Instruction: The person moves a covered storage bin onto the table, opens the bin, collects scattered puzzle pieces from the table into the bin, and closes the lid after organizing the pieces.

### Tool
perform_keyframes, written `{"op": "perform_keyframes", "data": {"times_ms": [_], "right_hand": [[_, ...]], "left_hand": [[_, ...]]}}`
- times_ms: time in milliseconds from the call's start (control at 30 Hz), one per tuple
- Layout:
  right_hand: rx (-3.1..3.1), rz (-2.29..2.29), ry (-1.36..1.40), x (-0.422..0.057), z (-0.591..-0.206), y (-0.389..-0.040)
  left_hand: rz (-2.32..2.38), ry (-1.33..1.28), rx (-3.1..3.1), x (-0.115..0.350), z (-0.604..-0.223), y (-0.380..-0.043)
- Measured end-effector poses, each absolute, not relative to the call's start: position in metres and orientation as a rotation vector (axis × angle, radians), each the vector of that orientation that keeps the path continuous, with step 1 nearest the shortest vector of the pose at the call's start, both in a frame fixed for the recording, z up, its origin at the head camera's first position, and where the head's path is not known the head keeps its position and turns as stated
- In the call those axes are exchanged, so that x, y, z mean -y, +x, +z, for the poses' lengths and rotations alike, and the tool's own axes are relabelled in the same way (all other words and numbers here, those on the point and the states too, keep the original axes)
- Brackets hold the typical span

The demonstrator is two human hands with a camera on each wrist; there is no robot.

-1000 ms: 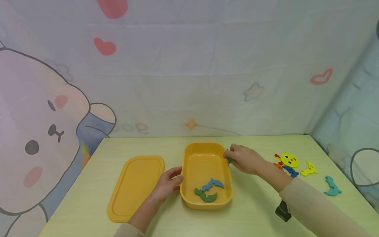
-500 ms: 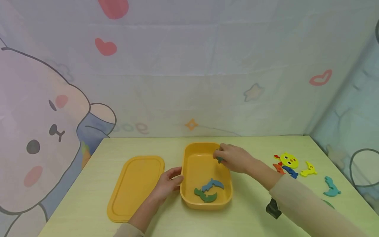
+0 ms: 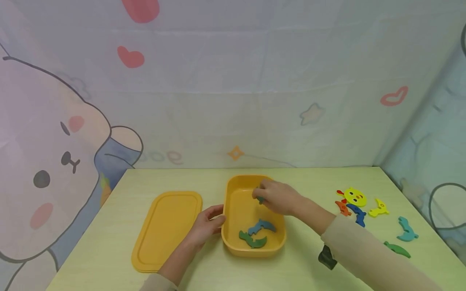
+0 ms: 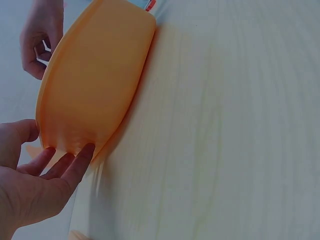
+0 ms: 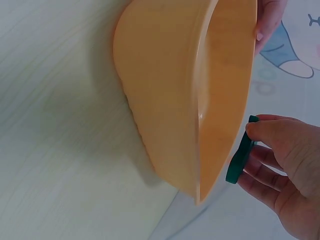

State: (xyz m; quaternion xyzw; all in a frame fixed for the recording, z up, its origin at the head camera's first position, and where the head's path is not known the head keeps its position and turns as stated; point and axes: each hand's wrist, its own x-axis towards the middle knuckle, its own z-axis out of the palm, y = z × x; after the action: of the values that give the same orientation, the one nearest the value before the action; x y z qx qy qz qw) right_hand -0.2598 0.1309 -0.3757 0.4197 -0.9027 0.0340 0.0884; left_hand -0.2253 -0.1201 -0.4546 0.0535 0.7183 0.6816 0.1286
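Note:
A deep yellow-orange box (image 3: pixel 255 253) stands on the table. Inside it, near the front, lie a blue animal-shaped toy piece (image 3: pixel 267 224) and a green one (image 3: pixel 256 243). My left hand (image 3: pixel 204 225) touches the box's left side from outside; in the left wrist view its fingertips (image 4: pixel 89 150) press the wall and the thumb meets the rim. Above the far right part of the box, my right hand (image 3: pixel 278 197) pinches a dark green toy piece (image 5: pixel 242 155) between thumb and fingers. That piece is mostly hidden by the hand in the head view.
A flat yellow-orange lid (image 3: pixel 167 230) lies left of the box. On the right are a round yellow face piece (image 3: pixel 355 197), several animal-shaped pieces, among them a teal one (image 3: pixel 407 229) and a green one (image 3: pixel 397 249), and a black object (image 3: pixel 327 258) beside the right sleeve.
My right hand has moved left with the dark green toy piece, from the box's right rim to over its inside. The left hand and the box have stayed put.

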Motion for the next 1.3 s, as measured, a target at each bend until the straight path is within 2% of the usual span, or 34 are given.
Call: {"op": "perform_keyframes", "data": {"times_ms": [1300], "right_hand": [[2.671,0.111,1.347,-0.085,-0.378,-0.248]], "left_hand": [[1.974,0.162,-2.096,0.121,-0.456,-0.225]]}}
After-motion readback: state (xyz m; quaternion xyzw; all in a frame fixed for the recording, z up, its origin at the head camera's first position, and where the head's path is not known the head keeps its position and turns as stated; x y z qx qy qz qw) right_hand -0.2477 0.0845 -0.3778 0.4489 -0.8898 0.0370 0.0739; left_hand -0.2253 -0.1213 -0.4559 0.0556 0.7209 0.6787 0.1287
